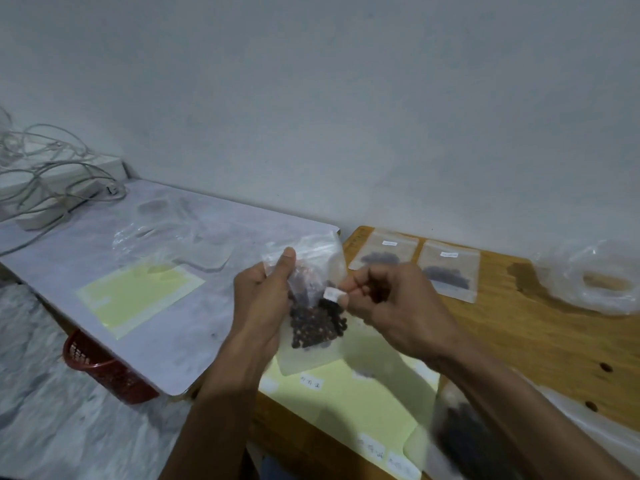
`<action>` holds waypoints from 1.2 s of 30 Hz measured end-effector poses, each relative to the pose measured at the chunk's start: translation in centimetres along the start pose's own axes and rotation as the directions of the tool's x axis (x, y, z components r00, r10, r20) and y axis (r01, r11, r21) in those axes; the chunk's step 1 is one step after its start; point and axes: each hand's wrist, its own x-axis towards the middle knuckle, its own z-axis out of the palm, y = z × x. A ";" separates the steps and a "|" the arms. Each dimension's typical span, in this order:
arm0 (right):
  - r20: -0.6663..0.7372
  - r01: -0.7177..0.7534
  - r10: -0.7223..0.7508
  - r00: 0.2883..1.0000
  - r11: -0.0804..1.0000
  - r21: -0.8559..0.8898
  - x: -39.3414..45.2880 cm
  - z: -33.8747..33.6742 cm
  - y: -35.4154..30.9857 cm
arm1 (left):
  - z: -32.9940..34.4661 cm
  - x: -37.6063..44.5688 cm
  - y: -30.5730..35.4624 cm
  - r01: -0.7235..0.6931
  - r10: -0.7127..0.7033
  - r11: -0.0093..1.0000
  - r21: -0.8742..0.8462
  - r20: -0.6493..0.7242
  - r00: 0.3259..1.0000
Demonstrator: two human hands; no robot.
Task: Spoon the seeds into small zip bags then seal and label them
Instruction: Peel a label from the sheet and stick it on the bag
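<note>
My left hand (263, 299) holds a small clear zip bag (311, 351) upright by its left side, thumb on its upper part. Dark seeds (317, 323) fill the bag's lower half. My right hand (388, 303) pinches a small white label (331, 294) between thumb and fingertips, right against the bag's right edge. Two labelled bags of dark seeds (446, 271) lie flat on the wooden table (540, 334) behind my right hand. A yellow label sheet (349, 400) with several white stickers lies under my hands. A large bag of dark seeds (460, 438) sits at the lower right.
A white-topped table (166, 334) on the left carries a second yellow sheet (138, 296) and loose clear bags (180, 237). Cables and white boxes (45, 181) crowd the far left. A red basket (104, 368) stands below. A roll of clear plastic (602, 282) lies far right.
</note>
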 end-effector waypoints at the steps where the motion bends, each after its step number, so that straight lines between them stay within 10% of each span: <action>1: -0.036 0.051 -0.053 0.998 0.998 -0.045 0.5 -0.6 -0.3 | 0.9 -0.4 -0.3 0.006 -0.006 1.000 0.016 0.035 0.999; 9: -0.200 0.062 -0.125 0.972 0.954 -0.295 1.7 -3.2 0.5 | 5.1 -2.5 -1.4 0.023 -0.034 0.998 0.062 0.192 0.981; 21: -0.474 -0.087 0.015 0.881 0.988 -0.130 0.5 -3.8 1.7 | 6.2 -3.2 -1.3 -0.143 0.099 0.979 0.144 0.277 0.956; 29: -0.337 -0.038 -0.055 0.940 0.965 -0.261 -1.9 -5.0 3.2 | 8.6 -1.8 -1.9 -0.091 0.077 0.994 0.064 0.185 0.980; 36: -0.484 -0.109 0.157 0.861 0.986 0.125 0.5 -8.3 6.1 | 11.8 -0.5 -2.7 -0.066 0.000 0.980 0.186 0.336 0.942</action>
